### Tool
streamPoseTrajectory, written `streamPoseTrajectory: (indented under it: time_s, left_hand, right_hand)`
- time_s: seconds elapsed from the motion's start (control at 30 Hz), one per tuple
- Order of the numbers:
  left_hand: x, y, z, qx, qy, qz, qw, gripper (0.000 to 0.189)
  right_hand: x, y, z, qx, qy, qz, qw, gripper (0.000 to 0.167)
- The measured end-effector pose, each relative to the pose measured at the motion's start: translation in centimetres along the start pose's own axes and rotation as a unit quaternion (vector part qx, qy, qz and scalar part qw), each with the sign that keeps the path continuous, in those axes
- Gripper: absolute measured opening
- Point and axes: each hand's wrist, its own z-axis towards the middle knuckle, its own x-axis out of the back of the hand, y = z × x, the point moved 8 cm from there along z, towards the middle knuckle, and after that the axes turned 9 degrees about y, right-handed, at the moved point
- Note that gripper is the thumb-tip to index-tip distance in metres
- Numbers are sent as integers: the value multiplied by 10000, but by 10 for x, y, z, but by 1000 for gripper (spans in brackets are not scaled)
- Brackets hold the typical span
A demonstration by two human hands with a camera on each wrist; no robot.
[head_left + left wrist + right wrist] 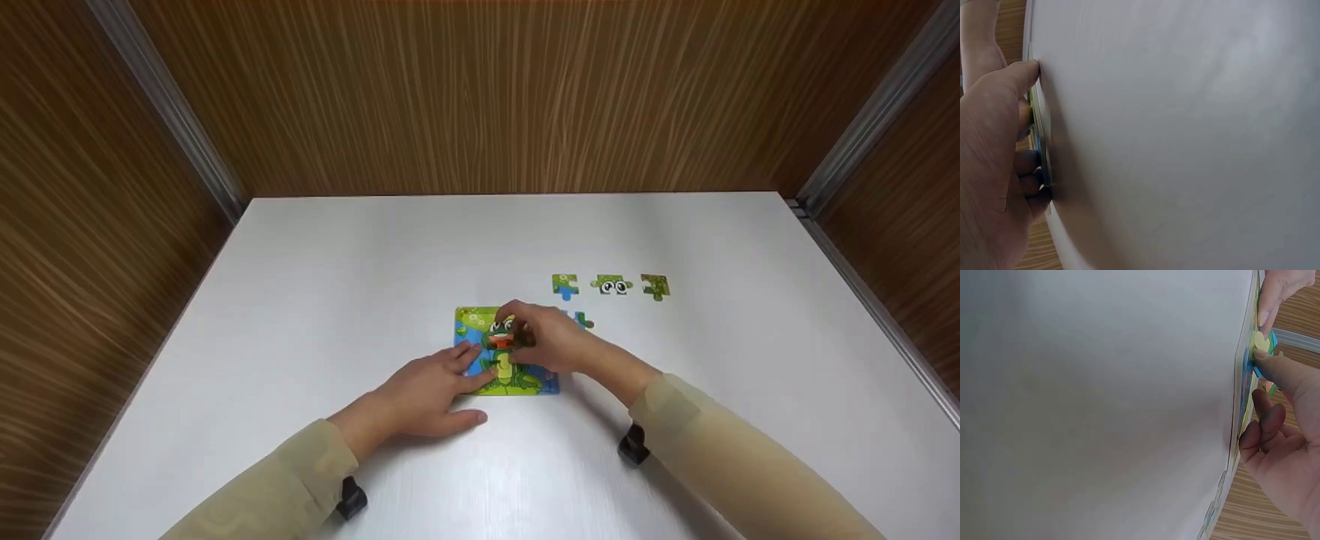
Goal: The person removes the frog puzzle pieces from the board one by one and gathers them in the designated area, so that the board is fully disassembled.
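A square frog jigsaw puzzle board (pixel 469 315) lies flat on the white table, below both hands. My left hand (pixel 427 394) rests at its left side with fingers stretched over the picture, the thumb on the table by the near edge. From the right, my right hand (pixel 555 337) reaches over the board. Its thumb and a finger pinch a jigsaw piece (pixel 1262 342) with yellow, green and blue print. That piece stands tilted up from the board in the right wrist view. Part of the picture is hidden under the right hand.
Beyond the right hand lie loose jigsaw pieces: a green and blue one (pixel 565 283), one with two eyes (pixel 613 286), and a darker green one (pixel 656 286). Another piece (pixel 583 320) shows partly behind the hand. Wood-grain panels (pixel 480 97) enclose the table.
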Motion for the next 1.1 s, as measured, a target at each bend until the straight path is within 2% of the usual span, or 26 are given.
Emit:
streamPoseTrajectory:
  time_s: [0.7,1.0,1.1]
  left_hand:
    - [1,-1,0,32,-32,15,10000,68]
    - [0,-1,0,72,-42,-66,9999,67]
    - [1,-1,-1,69,-29,-80,9999,67]
  right_hand:
    - [-2,7,0,-431,-192,-206,9987,59]
    - [1,4,-1,-18,-139,-216,9997,51]
    - [2,5,-1,-4,-153,-135,9998,50]
